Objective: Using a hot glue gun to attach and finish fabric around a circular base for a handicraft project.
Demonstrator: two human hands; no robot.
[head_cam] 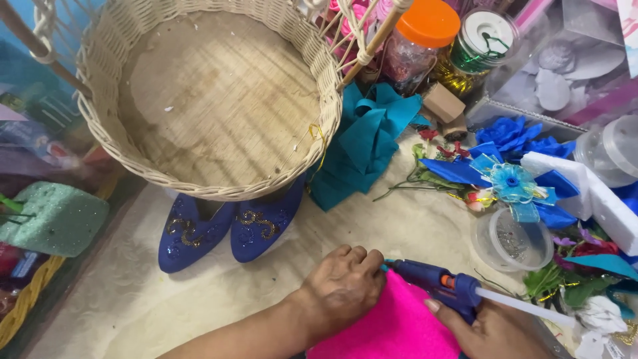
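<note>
My left hand (342, 289) presses down on the upper edge of a bright pink felt sheet (392, 329) at the bottom centre, fingers curled. My right hand (492, 329) grips a blue hot glue gun (438, 282) with a white glue stick (525, 307) sticking out the back; its nozzle points left at the felt's edge beside my left fingers. A large round wicker basket (106, 126) stands tilted at the upper left, its inside bare. A pair of blue embroidered shoes (222, 229) lies just below the basket.
Teal ribbon (365, 143) lies beside the basket. Blue fabric flowers and a blue bow (512, 183), white foam blocks (591, 193), a clear plastic tub (512, 239), an orange-lidded jar (419, 40) and green wire spool (482, 40) crowd the right. A green foam block (53, 219) sits left.
</note>
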